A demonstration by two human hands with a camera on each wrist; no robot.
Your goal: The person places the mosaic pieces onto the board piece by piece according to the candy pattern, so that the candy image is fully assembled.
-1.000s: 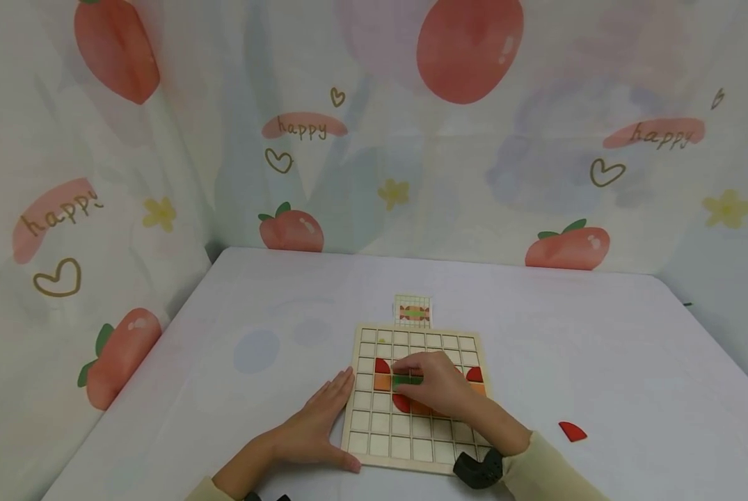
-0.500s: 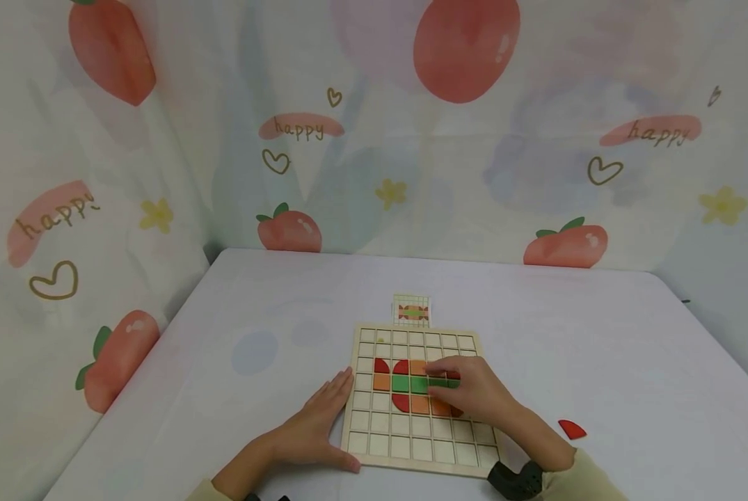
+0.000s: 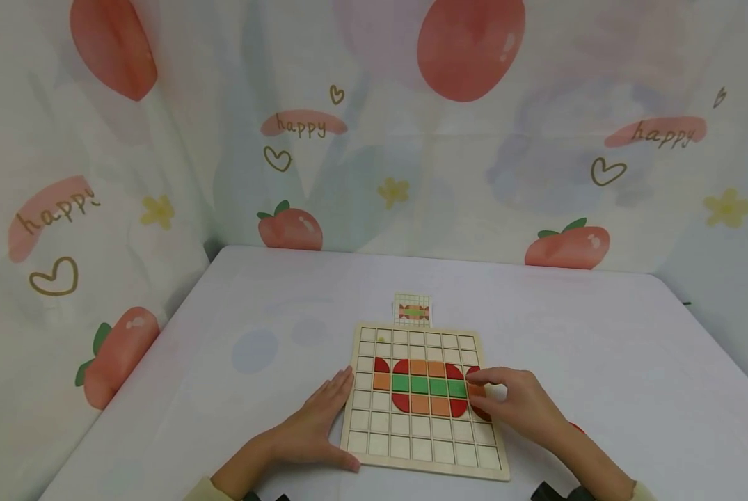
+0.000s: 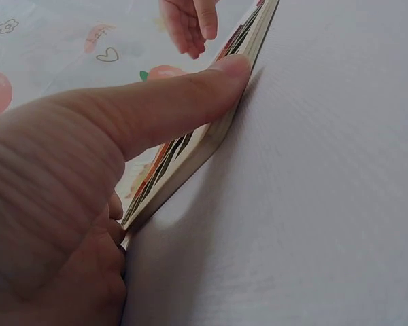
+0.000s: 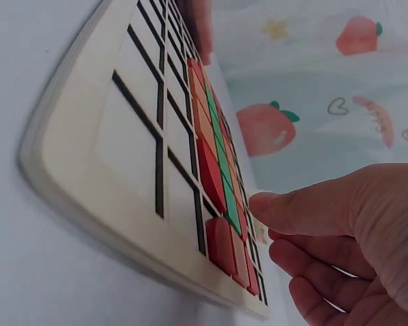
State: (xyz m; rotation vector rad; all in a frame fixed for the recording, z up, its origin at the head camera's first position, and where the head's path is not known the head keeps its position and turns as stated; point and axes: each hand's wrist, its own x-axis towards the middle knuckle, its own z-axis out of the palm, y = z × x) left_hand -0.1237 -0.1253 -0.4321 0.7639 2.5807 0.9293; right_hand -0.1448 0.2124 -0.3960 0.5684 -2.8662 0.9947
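A square wooden grid board (image 3: 401, 445) lies on the table. A row of green square tiles (image 3: 419, 385) crosses its middle, with orange squares (image 3: 418, 367) and red quarter-round pieces (image 3: 401, 403) above and below. My left hand (image 3: 317, 428) rests against the board's left side, fingers extended, its thumb touching the near edge, as the left wrist view (image 4: 75, 149) shows too. Over the right edge hovers my right hand (image 3: 518, 403), thumb and fingers loosely bent and apart. Nothing shows between them in the right wrist view. That hand partly covers the rightmost red and orange pieces.
Behind the board lies a small pattern card (image 3: 413, 300) with a matching coloured design. A loose red piece (image 3: 577, 427) on the table at right is mostly hidden by my right forearm. A patterned cloth (image 3: 449, 188) hangs behind the white table.
My right hand has moved from the left part of the green row to the board's right edge, uncovering the whole green row. The left hand has stayed in place.
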